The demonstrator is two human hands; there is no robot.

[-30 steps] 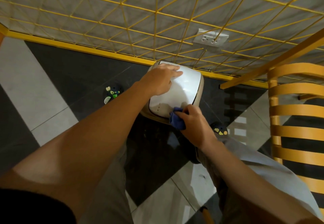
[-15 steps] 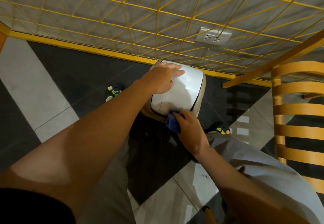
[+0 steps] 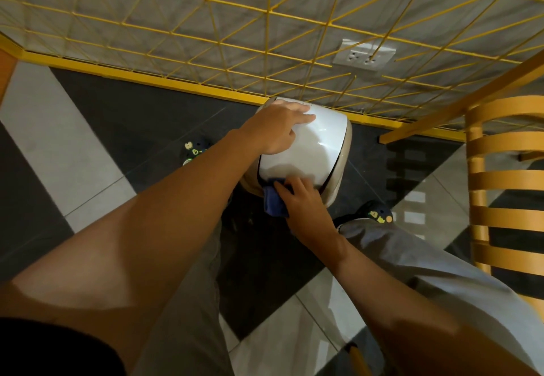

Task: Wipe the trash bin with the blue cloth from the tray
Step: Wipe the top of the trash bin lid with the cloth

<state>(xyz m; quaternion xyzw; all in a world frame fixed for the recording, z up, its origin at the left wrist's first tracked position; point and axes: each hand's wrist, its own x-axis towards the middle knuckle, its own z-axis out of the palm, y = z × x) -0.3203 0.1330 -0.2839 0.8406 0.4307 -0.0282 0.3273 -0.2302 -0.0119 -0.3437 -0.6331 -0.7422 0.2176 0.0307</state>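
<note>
A small trash bin (image 3: 321, 152) with a glossy white lid and beige body stands on the dark floor against the wall. My left hand (image 3: 278, 131) rests on the far left part of the lid, fingers spread over its edge. My right hand (image 3: 304, 202) holds a folded blue cloth (image 3: 275, 203) and presses it against the bin's near front edge, just below the lid. Most of the cloth is hidden under my fingers.
A yellow wire grid (image 3: 265, 31) covers the grey wall behind the bin, with a wall socket (image 3: 365, 56) behind it. A yellow slatted chair (image 3: 506, 187) stands at the right. My shoes (image 3: 378, 213) and grey trousers flank the bin.
My right hand with the cloth has slid left and lower along the bin's front edge. My left hand has stayed on the lid.
</note>
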